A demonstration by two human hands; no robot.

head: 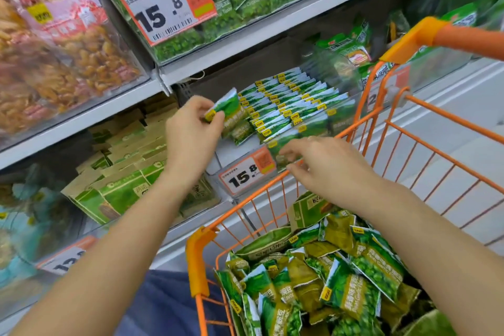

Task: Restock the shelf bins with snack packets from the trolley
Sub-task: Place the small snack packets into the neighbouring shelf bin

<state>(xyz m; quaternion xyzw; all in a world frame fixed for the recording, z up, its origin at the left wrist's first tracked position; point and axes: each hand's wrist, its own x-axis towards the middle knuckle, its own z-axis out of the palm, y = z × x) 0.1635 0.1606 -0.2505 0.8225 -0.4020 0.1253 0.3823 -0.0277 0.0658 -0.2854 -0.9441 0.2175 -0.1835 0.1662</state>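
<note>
Green snack packets [341,289] lay heaped in the orange trolley [200,262] nearest me. My left hand [191,133] pinched one green packet [227,110] at the near left end of the shelf bin [289,106], beside its upright rows. My right hand [324,163] hovered with loosely spread fingers, holding nothing.

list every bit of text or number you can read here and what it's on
"15.8": upper price tag on the top bin front.
"15.8": lower price tag on the middle bin front.
"12": partial, bottom-left price tag.
Chinese print on the green packets in the trolley and on the shelves: too blurred to quote.
</note>
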